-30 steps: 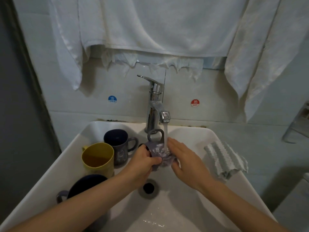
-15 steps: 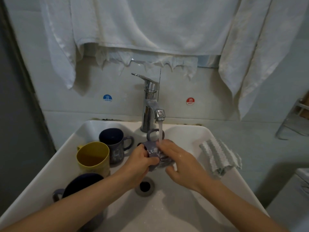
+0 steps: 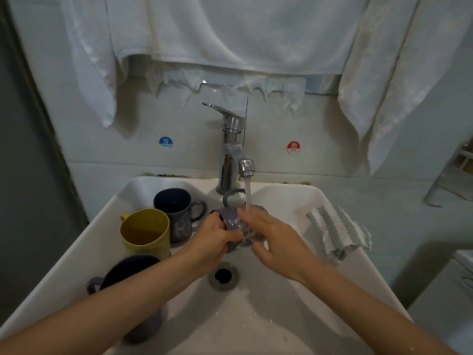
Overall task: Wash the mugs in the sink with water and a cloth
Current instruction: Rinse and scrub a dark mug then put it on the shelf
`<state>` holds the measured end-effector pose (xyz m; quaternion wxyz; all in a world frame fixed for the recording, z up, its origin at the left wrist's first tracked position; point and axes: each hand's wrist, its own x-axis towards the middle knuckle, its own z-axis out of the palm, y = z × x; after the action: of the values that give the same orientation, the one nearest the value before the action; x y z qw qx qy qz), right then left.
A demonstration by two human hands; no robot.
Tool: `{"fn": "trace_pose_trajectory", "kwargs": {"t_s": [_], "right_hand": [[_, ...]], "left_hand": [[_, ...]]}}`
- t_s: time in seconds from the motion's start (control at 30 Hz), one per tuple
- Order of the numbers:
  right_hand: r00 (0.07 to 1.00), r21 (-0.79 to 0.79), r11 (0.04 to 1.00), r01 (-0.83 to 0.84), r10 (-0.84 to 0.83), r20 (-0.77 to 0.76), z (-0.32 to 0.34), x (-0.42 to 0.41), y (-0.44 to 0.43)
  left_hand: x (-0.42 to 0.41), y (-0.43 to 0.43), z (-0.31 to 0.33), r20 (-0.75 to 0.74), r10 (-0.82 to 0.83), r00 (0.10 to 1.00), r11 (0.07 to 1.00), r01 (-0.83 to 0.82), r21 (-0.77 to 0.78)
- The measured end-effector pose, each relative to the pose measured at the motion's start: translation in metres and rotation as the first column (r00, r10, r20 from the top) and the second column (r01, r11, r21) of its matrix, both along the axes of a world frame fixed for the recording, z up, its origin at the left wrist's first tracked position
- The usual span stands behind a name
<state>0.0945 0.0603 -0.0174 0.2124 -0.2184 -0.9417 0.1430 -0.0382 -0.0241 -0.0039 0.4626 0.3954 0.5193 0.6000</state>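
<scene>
**A:** From the head view, where is the mug being washed?

**B:** The grey mug (image 3: 231,222) lies on its side over the sink (image 3: 281,201), above the drain (image 3: 223,275). Its handle points up towards the tap (image 3: 231,149). The water stream (image 3: 247,193) lands where the mug meets the fingers.

**A:** And the 2 hands?

**B:** The left hand (image 3: 213,240) grips the mug's near side, fingers curled round it. The right hand (image 3: 277,243) cups the other end, with its fingers across the top under the stream and its thumb underneath.

**A:** The other mugs?

**B:** 3 stand upright at the sink's left. The dark blue mug (image 3: 176,211) is at the back and the yellow mug (image 3: 146,231) is just in front, touching it. The nearest dark mug (image 3: 128,271) is partly hidden by the left forearm.

**A:** And the cloth?

**B:** The striped cloth (image 3: 335,231) lies crumpled on the sink's right rim, apart from both hands. White towels (image 3: 230,34) hang above the tap.
</scene>
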Motion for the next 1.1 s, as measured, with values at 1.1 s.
{"fn": "trace_pose_trajectory", "kwargs": {"t_s": [1.1], "right_hand": [[0.995, 0.109, 0.991, -0.083, 0.089, -0.052, 0.001, 0.006, 0.010]], "left_hand": [[-0.001, 0.002, 0.000, -0.070, -0.103, 0.992, 0.992, 0.098, -0.077]]}}
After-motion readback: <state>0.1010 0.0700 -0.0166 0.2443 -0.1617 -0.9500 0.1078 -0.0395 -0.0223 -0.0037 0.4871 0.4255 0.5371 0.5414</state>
